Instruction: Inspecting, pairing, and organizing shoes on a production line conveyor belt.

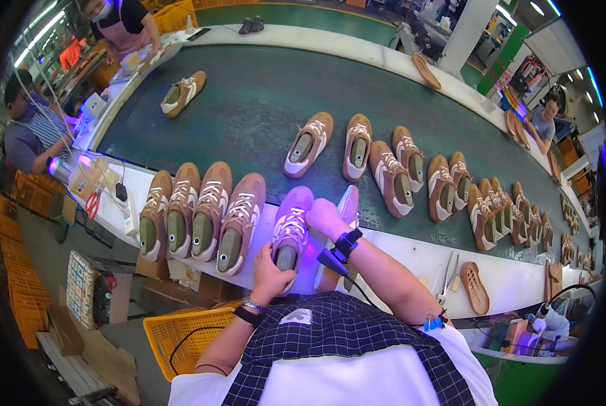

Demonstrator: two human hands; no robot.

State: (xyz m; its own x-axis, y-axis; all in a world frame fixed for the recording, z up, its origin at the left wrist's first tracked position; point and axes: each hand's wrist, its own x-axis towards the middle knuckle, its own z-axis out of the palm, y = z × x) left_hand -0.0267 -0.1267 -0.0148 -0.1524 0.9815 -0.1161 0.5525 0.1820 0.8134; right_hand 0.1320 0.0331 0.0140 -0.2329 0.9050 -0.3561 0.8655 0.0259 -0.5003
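A brown lace-up sneaker (291, 220) with white stripes and a dark shoe tree inside stands before me at the near table edge, tinted purple by light. My left hand (271, 276) grips its heel end, fingers on the side and thumb by the opening. Against the right side of its front part is my right hand (325, 218), fingers curled closed; whatever they may hold is hidden. Just right of that hand a pale-edged shoe or sole (348, 205) is partly covered by my wrist. A dark flat device (331, 261) with a cord lies under my right forearm.
Several brown sneakers (208, 203) line up at my left; more stand on the green conveyor belt (249, 95). Scissors (92, 203), tweezers-like tool (446, 277) and a tan sole (474, 287) lie on the white ledge. A yellow crate (164, 338) sits below. Co-workers sit around.
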